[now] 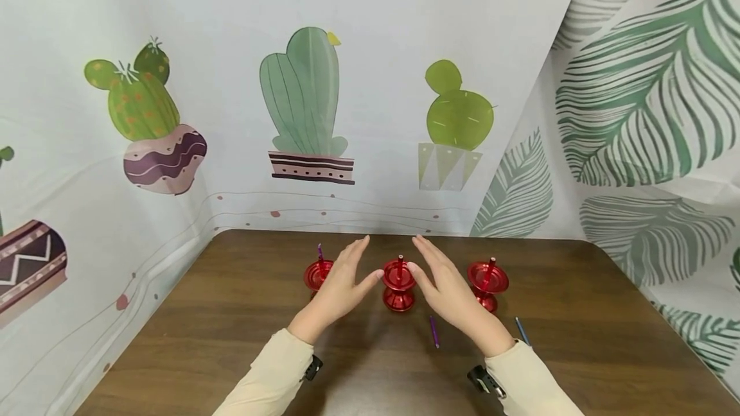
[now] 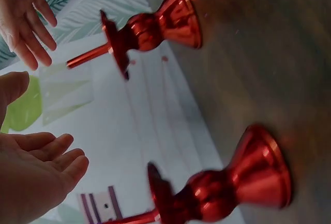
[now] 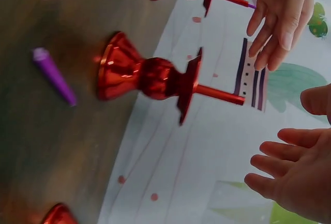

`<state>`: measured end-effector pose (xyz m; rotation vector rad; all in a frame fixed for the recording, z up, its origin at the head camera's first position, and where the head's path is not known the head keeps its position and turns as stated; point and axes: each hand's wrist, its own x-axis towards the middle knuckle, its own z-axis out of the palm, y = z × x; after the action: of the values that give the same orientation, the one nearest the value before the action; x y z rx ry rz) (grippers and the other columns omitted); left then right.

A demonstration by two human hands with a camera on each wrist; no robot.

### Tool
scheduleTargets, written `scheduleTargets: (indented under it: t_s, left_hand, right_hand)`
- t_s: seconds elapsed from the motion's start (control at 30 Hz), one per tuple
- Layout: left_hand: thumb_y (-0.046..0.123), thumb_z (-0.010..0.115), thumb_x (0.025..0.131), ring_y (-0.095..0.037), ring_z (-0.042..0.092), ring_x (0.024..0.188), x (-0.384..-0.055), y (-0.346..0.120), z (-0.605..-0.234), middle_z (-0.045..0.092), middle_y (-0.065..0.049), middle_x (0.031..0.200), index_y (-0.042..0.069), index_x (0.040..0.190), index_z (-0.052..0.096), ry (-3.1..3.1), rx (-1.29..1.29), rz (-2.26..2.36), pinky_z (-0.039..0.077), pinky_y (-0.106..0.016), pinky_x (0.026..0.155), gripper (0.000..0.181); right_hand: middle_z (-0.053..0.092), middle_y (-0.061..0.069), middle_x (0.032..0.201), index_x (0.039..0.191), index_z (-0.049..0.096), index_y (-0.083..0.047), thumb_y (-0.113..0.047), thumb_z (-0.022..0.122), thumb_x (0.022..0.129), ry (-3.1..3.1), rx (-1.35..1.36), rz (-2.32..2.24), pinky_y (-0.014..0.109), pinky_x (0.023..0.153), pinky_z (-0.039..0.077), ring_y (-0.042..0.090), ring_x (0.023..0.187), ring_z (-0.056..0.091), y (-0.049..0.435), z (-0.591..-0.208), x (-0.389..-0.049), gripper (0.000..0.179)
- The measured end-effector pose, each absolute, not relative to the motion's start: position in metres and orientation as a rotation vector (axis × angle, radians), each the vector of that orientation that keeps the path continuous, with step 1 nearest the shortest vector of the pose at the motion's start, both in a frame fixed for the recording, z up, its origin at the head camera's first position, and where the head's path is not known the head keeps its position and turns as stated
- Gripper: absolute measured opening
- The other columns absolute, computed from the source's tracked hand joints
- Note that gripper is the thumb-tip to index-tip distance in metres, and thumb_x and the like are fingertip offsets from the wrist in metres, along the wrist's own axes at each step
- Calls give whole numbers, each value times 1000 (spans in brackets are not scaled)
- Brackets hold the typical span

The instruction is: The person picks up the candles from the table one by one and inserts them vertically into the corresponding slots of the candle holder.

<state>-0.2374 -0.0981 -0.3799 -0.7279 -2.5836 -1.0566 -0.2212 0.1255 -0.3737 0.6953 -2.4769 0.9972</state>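
Note:
Both hands are raised above the table with extended fingers and empty palms. My left hand overlaps part of the left red metal candlestick, whose tube holds a purple candle. Between the two hands stands the middle red candlestick, upright, its tube without a candle; neither hand grips it. My right hand hovers left of the right red candlestick, also upright. A thin purple candle lies below the right hand, seen too in the right wrist view as a purple candle.
A slim blue candle lies by the right forearm. The brown wooden table ends at a white backdrop printed with cacti and leaves. Dark straps circle both wrists.

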Motion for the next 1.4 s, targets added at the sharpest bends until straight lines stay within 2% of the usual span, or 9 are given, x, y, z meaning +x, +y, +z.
scheduleTargets:
  t_s: [0.43,0.83,1.13,1.4]
  left_hand:
    - [29,66,92,-41,31,137,-247,-80,-406,37,-24,147,-3,146,33,-2709,-792,-1048,28,-55,110,71]
    - [33,68,90,-37,36,136,-257,-72,-415,39,-22,146,-4,145,35,-2782,-811,-1070,33,-51,109,74]
    - [33,67,90,-36,39,134,-261,-72,-417,41,-20,145,-4,144,37,-2823,-813,-1095,35,-50,108,72]
    - [33,68,90,-34,42,131,-264,-71,-417,45,-20,142,-3,142,40,-2838,-788,-1081,37,-47,107,70]
  right_hand:
    - [39,24,147,143,40,3,-25,58,97,-2606,630,894,61,105,30,41,136,34,146,-402,-211,57]
    - [35,28,147,142,39,8,-26,59,96,-2727,625,840,61,105,29,46,135,31,154,-418,-207,60]
    - [33,31,147,141,38,10,-20,61,95,-2812,608,834,62,105,28,48,135,30,156,-425,-204,60]
    - [35,32,145,139,41,11,-19,62,94,-2864,593,812,62,106,26,49,134,31,155,-429,-199,58]
